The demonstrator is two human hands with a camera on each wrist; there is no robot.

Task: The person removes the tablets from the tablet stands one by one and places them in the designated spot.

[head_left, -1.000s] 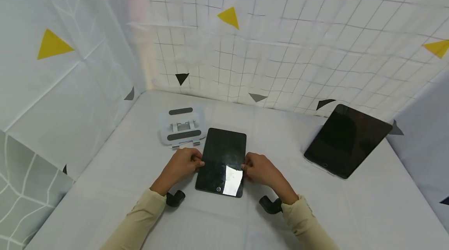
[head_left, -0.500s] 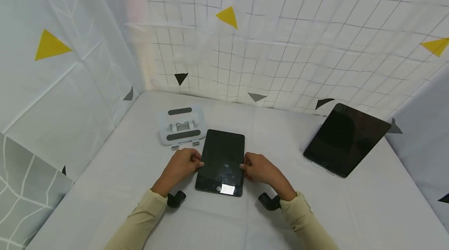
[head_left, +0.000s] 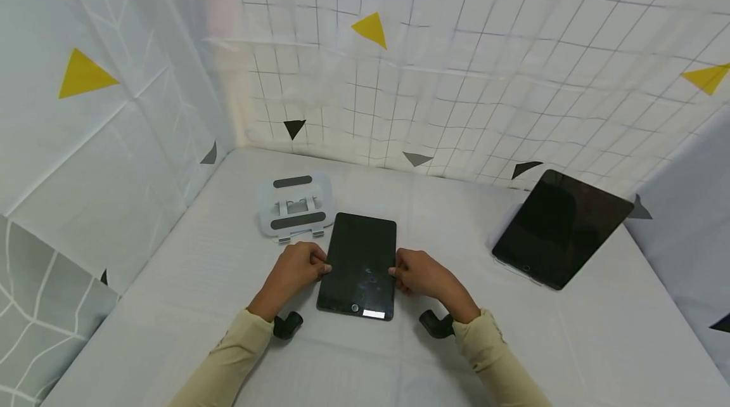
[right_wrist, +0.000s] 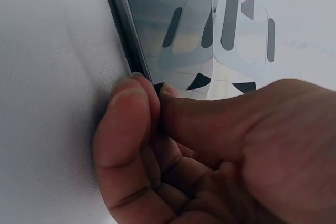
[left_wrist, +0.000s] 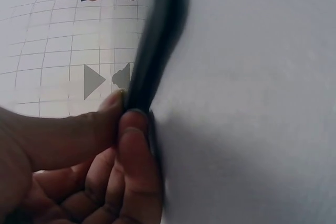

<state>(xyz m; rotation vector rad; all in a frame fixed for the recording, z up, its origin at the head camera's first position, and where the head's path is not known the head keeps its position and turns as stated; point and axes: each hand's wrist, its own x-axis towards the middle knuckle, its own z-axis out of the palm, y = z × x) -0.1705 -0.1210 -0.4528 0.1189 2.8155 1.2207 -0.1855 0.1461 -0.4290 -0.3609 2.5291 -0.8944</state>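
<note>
A black tablet [head_left: 362, 255] with a round home button lies in front of the person, dark screen upward. My left hand [head_left: 299, 267] pinches its left long edge between thumb and fingers. On the opposite edge my right hand [head_left: 424, 277] pinches it the same way. In the left wrist view the left hand [left_wrist: 100, 161] has its thumb on the screen side and its fingers beneath the edge. The right wrist view shows the right hand [right_wrist: 210, 145] gripping the rim, with the screen [right_wrist: 163, 30] mirroring the surroundings.
A pale folding tablet stand [head_left: 296, 206] with dark grey pads lies behind the tablet's left side. At the back right a larger black tablet [head_left: 561, 229] leans tilted on a support mostly hidden behind it. White sheeting [head_left: 456, 109] with grid lines rises behind the white table [head_left: 228, 204].
Both hands keep their pinch on the tablet's edges. The tablet's far edge appears slightly lower in view, and the bright reflection on its screen has shrunk to a small strip.
</note>
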